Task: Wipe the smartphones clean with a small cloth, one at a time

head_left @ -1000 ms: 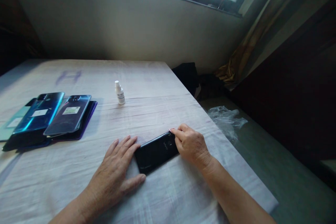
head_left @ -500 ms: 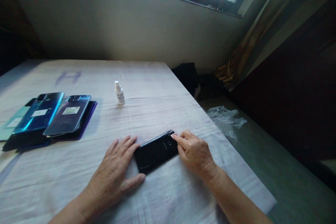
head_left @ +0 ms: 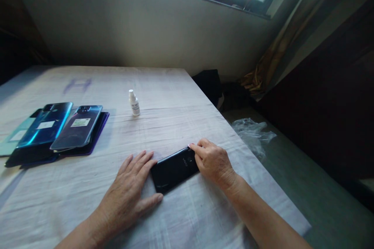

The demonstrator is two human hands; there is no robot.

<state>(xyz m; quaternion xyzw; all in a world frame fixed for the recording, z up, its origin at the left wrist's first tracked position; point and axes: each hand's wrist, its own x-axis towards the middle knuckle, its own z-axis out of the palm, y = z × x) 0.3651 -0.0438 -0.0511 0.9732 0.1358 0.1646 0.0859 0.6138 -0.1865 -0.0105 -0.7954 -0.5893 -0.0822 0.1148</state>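
A black smartphone (head_left: 174, 169) lies back side up on the cloth, slightly slanted, with a logo and a round fingerprint spot near its right end. My left hand (head_left: 128, 188) rests flat with fingers spread; its index fingertip and thumb tip touch the two corners of the phone's left end. At the far right corner, by the camera, my right hand (head_left: 213, 161) is closed in a pinch against the phone. Something small and whitish-pink (head_left: 190, 146) shows at its fingertips, too small to name. That hand covers part of the phone's right end.
A small white dropper bottle (head_left: 134, 103) stands upright beyond the phone. Several other phones (head_left: 77, 126) lie overlapping at the left. The table (head_left: 163, 89) has a pale cloth and ends at the right, where a clear plastic bag (head_left: 253, 132) lies lower down.
My right fingertips have shifted slightly up and left along the phone's camera corner, toward its far edge. My left hand keeps its place on the phone.
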